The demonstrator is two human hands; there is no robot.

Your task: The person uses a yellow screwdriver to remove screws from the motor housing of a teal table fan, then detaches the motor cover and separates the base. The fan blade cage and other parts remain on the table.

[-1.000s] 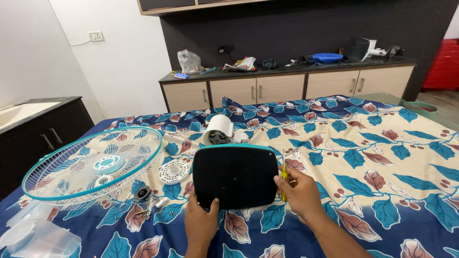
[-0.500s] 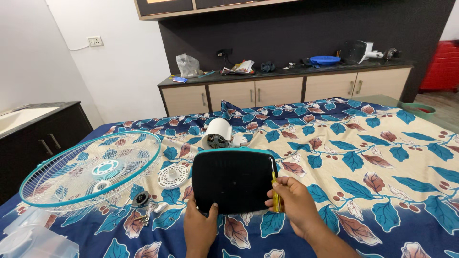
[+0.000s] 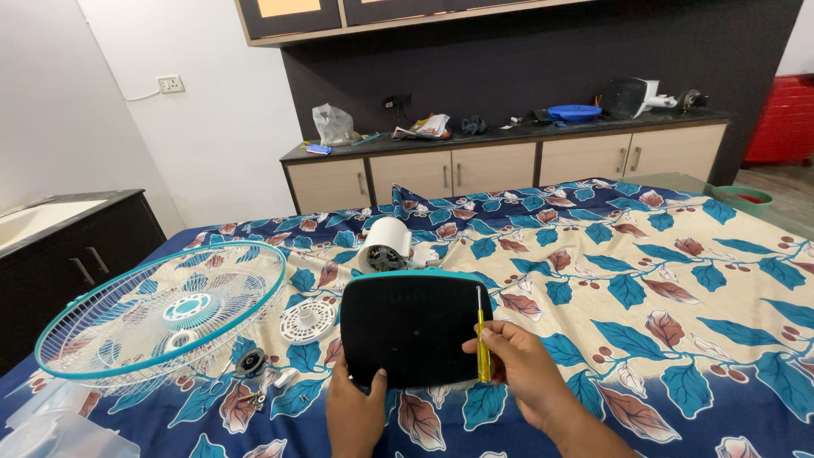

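A black, rounded-square fan base with a teal rim (image 3: pixel 415 326) stands tilted on the leaf-patterned bedsheet (image 3: pixel 661 280). My left hand (image 3: pixel 356 407) grips its lower left edge, thumb on the black face. My right hand (image 3: pixel 521 369) holds a yellow-handled screwdriver (image 3: pixel 482 343) upright against the base's right edge. Behind the base lies a white fan motor housing (image 3: pixel 386 243).
A teal-and-white fan grille (image 3: pixel 161 314) rests at left, with a white round cap (image 3: pixel 308 321), a small black part (image 3: pixel 251 363) and loose screws (image 3: pixel 253 396) nearby. Clear plastic blades (image 3: pixel 51 424) lie bottom left. A cluttered cabinet counter (image 3: pixel 509 127) runs along the back wall.
My right hand has shifted left and turned the screwdriver upright against the base's right edge. The view has tipped slightly; my left hand keeps its grip.
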